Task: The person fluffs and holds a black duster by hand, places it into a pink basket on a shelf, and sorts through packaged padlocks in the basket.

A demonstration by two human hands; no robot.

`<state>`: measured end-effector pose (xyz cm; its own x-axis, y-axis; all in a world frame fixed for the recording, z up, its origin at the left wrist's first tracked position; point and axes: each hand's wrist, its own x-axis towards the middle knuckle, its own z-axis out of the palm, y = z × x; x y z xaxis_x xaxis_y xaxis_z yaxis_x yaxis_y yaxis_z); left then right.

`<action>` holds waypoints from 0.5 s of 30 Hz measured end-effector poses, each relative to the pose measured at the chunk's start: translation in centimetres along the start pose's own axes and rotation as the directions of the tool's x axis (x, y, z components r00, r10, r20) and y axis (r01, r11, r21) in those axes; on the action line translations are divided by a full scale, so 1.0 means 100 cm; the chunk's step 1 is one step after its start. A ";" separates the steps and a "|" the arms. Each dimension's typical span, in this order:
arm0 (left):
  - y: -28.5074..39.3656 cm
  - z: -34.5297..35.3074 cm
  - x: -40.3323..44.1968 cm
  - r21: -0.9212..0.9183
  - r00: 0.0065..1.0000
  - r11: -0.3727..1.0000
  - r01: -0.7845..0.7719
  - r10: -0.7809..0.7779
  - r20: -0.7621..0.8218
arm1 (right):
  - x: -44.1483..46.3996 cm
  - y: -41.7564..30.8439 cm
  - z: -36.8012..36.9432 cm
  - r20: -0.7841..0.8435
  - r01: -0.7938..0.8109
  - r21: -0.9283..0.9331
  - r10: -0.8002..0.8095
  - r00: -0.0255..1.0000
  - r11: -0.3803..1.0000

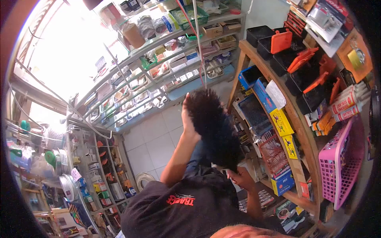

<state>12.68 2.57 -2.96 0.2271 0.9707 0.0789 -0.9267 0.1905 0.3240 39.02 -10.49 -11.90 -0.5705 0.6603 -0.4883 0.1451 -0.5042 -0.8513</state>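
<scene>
A bushy black feather duster (212,127) slants across the middle of the view, in front of my body. My right hand (241,178) is closed around its handle at the lower end, close to my black shirt. Along the duster's upper left side, my left hand (189,119) cups the fluffy part. The dark feathers hide most of that hand's fingers.
A glass display counter (154,83) with trays of small goods spans the far side. At right, a wooden-framed shelf (285,115) carries black bins with orange lids, and a pink basket (337,166). Crowded shelves (99,174) stand left. Coiled cable (143,180) lies on the tiled floor (152,139).
</scene>
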 end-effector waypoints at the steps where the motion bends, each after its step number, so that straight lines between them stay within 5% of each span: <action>1: 0.001 -0.003 0.002 0.000 1.000 1.000 0.004 -0.004 -0.016 | 0.005 0.003 0.002 -0.059 0.033 -0.016 -0.033 0.998 0.999; 7: -0.011 0.006 0.006 -0.157 0.995 0.987 -0.037 0.022 -0.097 | 0.035 0.006 0.014 -0.198 0.028 0.054 -0.017 0.980 0.998; 8: -0.018 0.007 -0.004 0.149 0.892 0.989 0.011 0.058 -0.447 | 0.040 0.005 0.018 -0.198 0.030 0.101 -0.009 0.980 0.994; 13: -0.011 -0.002 -0.005 0.052 0.909 0.998 -0.023 0.042 -0.414 | 0.079 0.084 0.005 -0.129 -0.088 0.133 0.105 0.986 0.987; 15: -0.001 -0.024 -0.008 0.099 0.973 0.993 -0.070 0.090 -0.214 | 0.092 0.129 -0.004 -0.107 -0.087 0.045 0.092 0.990 0.995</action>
<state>11.94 2.15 -5.31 0.0730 0.9927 -0.0962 -0.9062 0.1063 0.4092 35.99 -10.72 -27.49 -0.4646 0.6672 -0.5822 0.1580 -0.5844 -0.7959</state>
